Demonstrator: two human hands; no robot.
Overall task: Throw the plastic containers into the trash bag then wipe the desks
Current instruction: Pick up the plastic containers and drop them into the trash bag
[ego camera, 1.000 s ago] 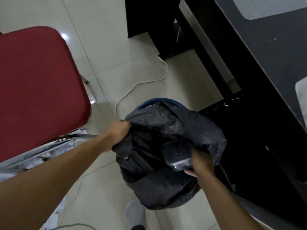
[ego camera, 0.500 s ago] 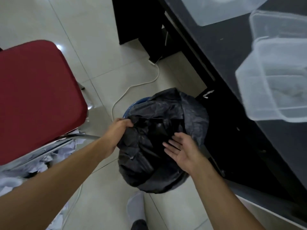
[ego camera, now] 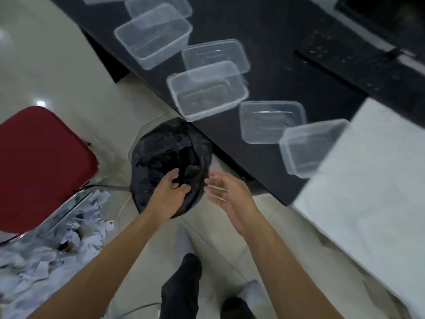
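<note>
I can read no text, label, brand or number here; the clear plastic containers [ego camera: 208, 90] on the table [ego camera: 276, 42] look plain; the keyboard [ego camera: 358, 61] markings are too blurred for me to read.

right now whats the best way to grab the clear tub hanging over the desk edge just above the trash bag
Take the clear tub by its near long rim, the wall that overhangs the black desk. It sits upright and open with nothing visible inside, so thumb inside and fingers outside should pinch that wall. Come from below-right with the free right hand; the left hand is at the trash bag.
</note>
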